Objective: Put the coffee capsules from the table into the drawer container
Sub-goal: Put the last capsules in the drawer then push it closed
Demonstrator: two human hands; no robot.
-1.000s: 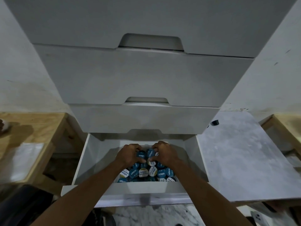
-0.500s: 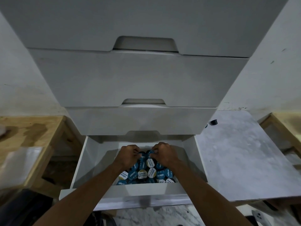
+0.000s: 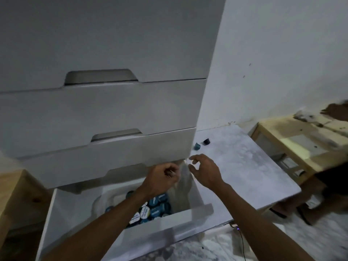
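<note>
The bottom drawer (image 3: 165,226) of a white drawer unit is pulled out and holds a pile of blue and white coffee capsules (image 3: 153,208). My left hand (image 3: 162,178) hovers above the drawer's back right corner, fingers curled, nothing visible in it. My right hand (image 3: 204,170) is raised over the drawer's right edge, fingers spread and empty. On the grey marble-look table (image 3: 244,170) to the right lie two capsules: a blue one (image 3: 197,146) and a black one (image 3: 206,141), both beyond my right hand near the drawer unit.
Three shut drawers (image 3: 105,110) stack above the pulled-out one. A wooden shelf unit (image 3: 305,146) stands at the right, and another wooden piece (image 3: 13,193) at the left. A cable (image 3: 242,240) with a small lit device lies on the floor.
Both hands have lifted out of the capsule pile and moved up and right. The view has swung to the right, showing the two capsules on the table.
</note>
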